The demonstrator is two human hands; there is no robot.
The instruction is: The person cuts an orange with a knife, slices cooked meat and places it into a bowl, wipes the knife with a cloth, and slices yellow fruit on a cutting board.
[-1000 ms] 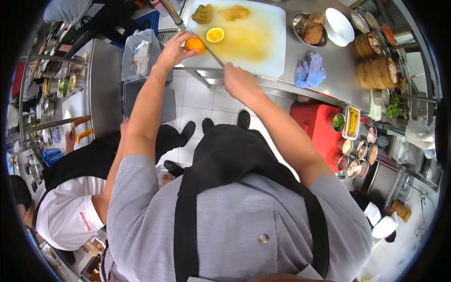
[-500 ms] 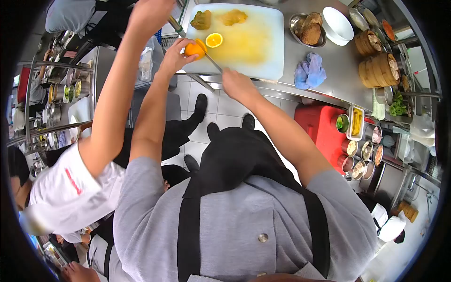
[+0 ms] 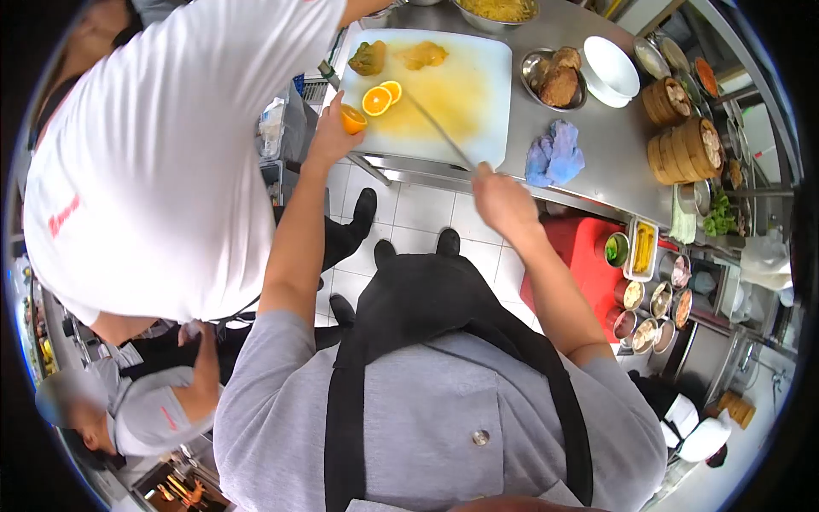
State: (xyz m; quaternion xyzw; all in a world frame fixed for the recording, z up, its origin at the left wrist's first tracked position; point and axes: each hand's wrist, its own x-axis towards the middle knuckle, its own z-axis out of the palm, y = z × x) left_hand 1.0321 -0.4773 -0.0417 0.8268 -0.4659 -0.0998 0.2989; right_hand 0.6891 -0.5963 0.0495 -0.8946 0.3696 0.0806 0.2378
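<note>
Cut round orange fruit (image 3: 354, 120) sits inside the gripping left hand (image 3: 330, 136).
The right hand (image 3: 505, 205) grips a long metal knife (image 3: 439, 129); two round yellow-orange slices (image 3: 376, 101) lie just beside the left hand.

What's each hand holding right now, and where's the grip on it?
The right hand grips a knife by its handle end, mostly hidden by the fingers; the left hand holds a cut orange piece by its peel side.
</note>
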